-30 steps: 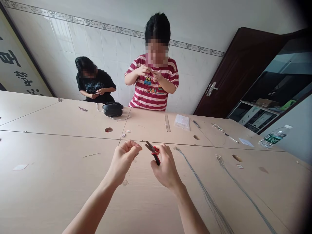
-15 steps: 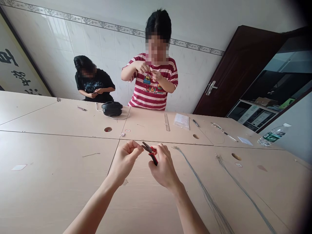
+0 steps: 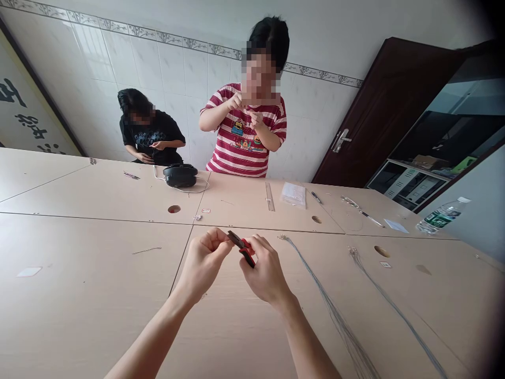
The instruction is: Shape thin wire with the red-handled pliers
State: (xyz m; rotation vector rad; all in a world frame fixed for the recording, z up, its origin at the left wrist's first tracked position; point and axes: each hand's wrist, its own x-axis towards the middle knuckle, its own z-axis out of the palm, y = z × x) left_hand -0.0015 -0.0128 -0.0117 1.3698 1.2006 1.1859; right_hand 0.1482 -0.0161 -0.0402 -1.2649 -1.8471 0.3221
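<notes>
Red-and-black-handled metal pliers (image 3: 239,243) are shifting to the left hand's (image 3: 207,263) fingertips, jaws closing, above the table (image 3: 98,316). I am seeing the right hand (image 3: 266,268) gripping them; the left is pinching, contents hidden. Misaligned jaws could be nipping fingertips.

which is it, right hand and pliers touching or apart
Touching. The head view shows the right hand closed around the red-and-black grip end of the pliers.
</notes>
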